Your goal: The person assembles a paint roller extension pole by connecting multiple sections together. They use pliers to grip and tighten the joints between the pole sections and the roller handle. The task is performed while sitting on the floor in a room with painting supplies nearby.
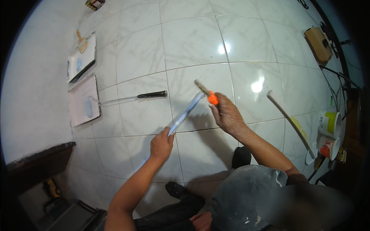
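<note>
My left hand (161, 145) is closed around a long, narrow pale-blue strip (186, 113) that slants from lower left to upper right above the tiled floor. My right hand (228, 115) grips an orange-handled tool (212, 98) with a flat, greyish end pointing up and left, close to the strip's far tip. The tool's exact kind is unclear, and it cannot be told whether it touches the strip. Whitish smears show on my right hand and forearm.
To the left lie a paint tray (73, 122) with a paint roller (152, 94) and another tray (93, 36) with a paintbrush (82, 45). At right are a long pale strip (278, 103), several tubs (325, 122) and a brown box (318, 45). A tin (95, 4) stands far left.
</note>
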### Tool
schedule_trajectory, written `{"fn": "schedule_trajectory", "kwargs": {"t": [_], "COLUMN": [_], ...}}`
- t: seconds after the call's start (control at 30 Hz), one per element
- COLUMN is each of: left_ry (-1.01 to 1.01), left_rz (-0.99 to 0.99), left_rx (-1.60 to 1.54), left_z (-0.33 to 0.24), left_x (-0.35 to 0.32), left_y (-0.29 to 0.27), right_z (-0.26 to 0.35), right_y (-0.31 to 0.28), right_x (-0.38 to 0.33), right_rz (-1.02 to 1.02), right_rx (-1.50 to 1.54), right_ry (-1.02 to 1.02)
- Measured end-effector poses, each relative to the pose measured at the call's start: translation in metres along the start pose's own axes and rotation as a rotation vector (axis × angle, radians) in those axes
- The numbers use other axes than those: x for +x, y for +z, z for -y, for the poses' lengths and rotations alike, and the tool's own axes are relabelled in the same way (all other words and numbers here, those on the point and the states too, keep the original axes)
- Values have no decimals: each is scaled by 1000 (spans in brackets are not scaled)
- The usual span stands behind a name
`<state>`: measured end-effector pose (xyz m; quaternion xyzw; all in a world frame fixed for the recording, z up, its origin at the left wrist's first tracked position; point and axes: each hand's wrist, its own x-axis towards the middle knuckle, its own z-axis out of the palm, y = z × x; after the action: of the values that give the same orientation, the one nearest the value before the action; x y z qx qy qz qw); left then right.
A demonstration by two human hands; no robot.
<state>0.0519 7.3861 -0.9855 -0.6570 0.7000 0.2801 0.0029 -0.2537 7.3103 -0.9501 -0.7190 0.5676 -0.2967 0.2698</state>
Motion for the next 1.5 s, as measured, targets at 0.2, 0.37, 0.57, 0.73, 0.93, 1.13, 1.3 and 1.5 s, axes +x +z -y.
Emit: {"fn": "schedule_trajectory", "kwargs": {"t": [0.2,0.37,0.57,0.73,0.93,1.13,1.3,1.5], "left_ry": [-55,18,31,192,263,240,241,283], "left_rz": [80,2,0,-110,-128,-33,-11,-29], "left_rx": [-3,57,280,375,429,299,315,323], "left_z": [-1,0,2,12,13,-5,-14,-12], "left_x": [-7,0,-3,-4,-6,-27,-30,-40], "left_y": [0,4,-8,0,-9,-7,-11,-6], "right_z": [13,-22,7,-40,-5,14,-15,-15], "right_y": [0,22,-4,27,12,-4,2,-7], "right_x": [8,14,29,1,3,16,-16,-37], "right_rz": [320,203,185,501,100,466,225,208], "right_rx": [-127,-213,-212,-330,-231,-273,-236,-270], "right_ry": [319,125,179,442,82,467,235,409]}}
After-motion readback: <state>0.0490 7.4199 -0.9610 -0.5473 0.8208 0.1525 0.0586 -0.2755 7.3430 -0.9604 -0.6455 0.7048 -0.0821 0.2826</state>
